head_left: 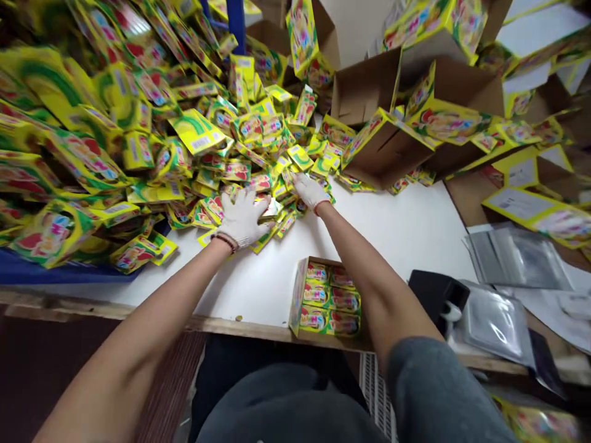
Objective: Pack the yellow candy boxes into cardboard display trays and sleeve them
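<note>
Over a white table (401,221), spreading the left hand (242,218) open on yellow boxes (198,135) heaped left and far, reaching the right hand (310,192) among them, grip unclear, beyond a filled carton (298,295) at the near edge.

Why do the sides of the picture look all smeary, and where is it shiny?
In the head view, the small yellow boxes at the far left and the open cartons at the far right look blurred and stretched, maybe from a wide lens or movement; bright glare hits the clear plastic; the arms cast soft shadows on the white tabletop.
</note>
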Demonstrator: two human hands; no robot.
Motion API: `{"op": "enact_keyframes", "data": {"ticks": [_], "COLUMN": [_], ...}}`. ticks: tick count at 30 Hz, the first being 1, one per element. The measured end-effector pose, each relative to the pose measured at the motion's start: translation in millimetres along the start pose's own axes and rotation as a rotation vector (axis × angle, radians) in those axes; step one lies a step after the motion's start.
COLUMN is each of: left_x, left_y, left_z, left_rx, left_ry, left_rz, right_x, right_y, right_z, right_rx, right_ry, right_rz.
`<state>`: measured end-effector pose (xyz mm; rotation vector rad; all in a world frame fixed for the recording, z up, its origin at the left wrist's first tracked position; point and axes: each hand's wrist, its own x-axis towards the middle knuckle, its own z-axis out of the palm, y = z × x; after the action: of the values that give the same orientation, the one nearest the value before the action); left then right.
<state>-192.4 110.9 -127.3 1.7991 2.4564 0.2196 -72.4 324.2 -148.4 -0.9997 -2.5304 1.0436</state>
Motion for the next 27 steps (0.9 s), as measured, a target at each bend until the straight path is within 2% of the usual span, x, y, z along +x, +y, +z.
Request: {"op": "enact_keyframes", "data": {"ticks": [3, 6, 8, 10, 13, 15, 18, 21, 24, 25, 27], "left_x": [-45, -98, -129, -153, -178, -186, -185, -174, -160, -155, -149], "left_y": [-4, -4, 1, 8, 21, 32, 50, 69, 91, 99, 118], "left_z": [18.3, 43.7, 59.3, 68.6, 68.4, 61.0, 43.4, 22.9, 8.4, 6.0, 4.1], "left_rx": [-0.080, -0.151, -0.215, -0.292, -0.405, -0.458, -0.519, -0.540, -0.541, -0.553, -0.593], "left_ry": [-0.003, -0.027, -0.023, 0.012, 0.117, 0.192, 0.272, 0.272, 0.263, 0.283, 0.339], "left_rz": [0.082, 0.121, 0.085, 0.017, -0.132, -0.199, -0.197, -0.020, 0.207, 0.220, 0.145], "right_x": [-32, -75, -97, -113, -135, -156, -195, -227, -244, -249, -259], "right_y": [1, -2, -4, -7, -17, -28, -47, -60, -58, -55, -49], "right_z": [7, 13, 15, 12, 0, -10, -19, -21, -24, -25, -24], "right_rx": [0.102, 0.250, 0.266, 0.222, 0.114, 0.119, 0.267, 0.393, 0.568, 0.642, 0.774], "right_ry": [-0.007, -0.185, -0.226, -0.183, -0.069, -0.010, -0.079, -0.146, -0.155, -0.185, -0.243], "right_rz": [0.080, 0.143, 0.176, 0.161, 0.055, -0.021, -0.063, -0.050, 0.033, 0.069, 0.111]}}
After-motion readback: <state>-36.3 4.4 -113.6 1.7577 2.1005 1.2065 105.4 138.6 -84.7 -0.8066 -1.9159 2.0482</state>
